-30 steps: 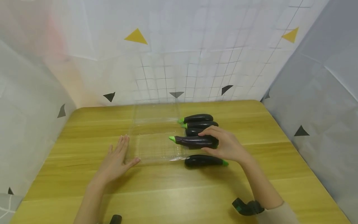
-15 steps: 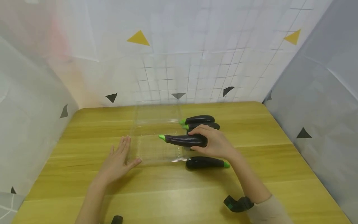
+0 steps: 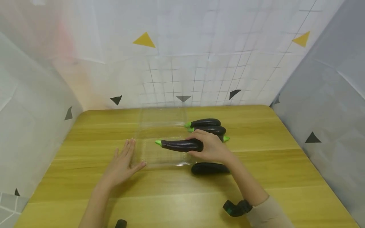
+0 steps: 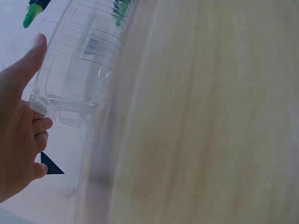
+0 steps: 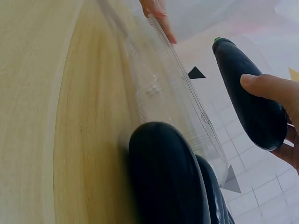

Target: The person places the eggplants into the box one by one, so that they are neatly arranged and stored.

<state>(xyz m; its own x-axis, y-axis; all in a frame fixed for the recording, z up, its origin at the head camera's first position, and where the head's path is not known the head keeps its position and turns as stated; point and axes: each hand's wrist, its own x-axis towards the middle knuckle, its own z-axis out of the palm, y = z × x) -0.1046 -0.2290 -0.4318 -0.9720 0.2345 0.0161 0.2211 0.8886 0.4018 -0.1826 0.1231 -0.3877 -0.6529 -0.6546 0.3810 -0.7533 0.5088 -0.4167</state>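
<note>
In the head view, my right hand grips a dark purple eggplant by its thick end, and its green stem end points left. The eggplant is above a clear plastic clamshell box, which stands with its lid folded back. Straight fingers of my left hand lie along the box's left side, the thumb at the front corner. In the left wrist view, the thumb and fingers sit at the box's corner. The right wrist view has the held eggplant raised over the box, my thumb across it.
Two eggplants lie behind my right hand, right of the box. Another eggplant's green stem end shows past the hand, the rest mostly hidden. One more eggplant lies nearer the front. White sheets wall the wooden table.
My right hand has carried the eggplant leftward, from beside the other eggplants to over the box. The left hand has stayed at the box's side.
</note>
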